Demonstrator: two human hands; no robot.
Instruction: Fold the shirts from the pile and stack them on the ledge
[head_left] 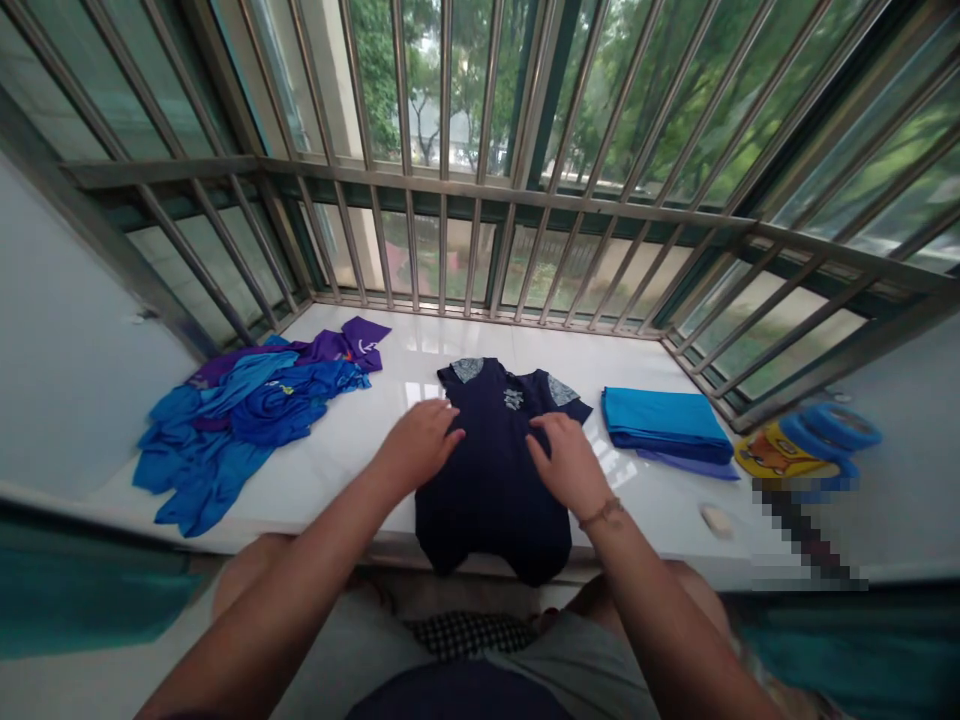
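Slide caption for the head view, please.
Left hand and right hand at a navy garment laid between crumpled clothes and a folded stack on a white ledge.

Thin bracelet (602, 514), grey shorts (592, 672), dark top (459, 692)

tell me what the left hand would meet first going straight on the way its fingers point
Most likely the dark shirt: the left hand points inward over its side edge. Whether the fingertips already touch the cloth is hard to tell from this view.
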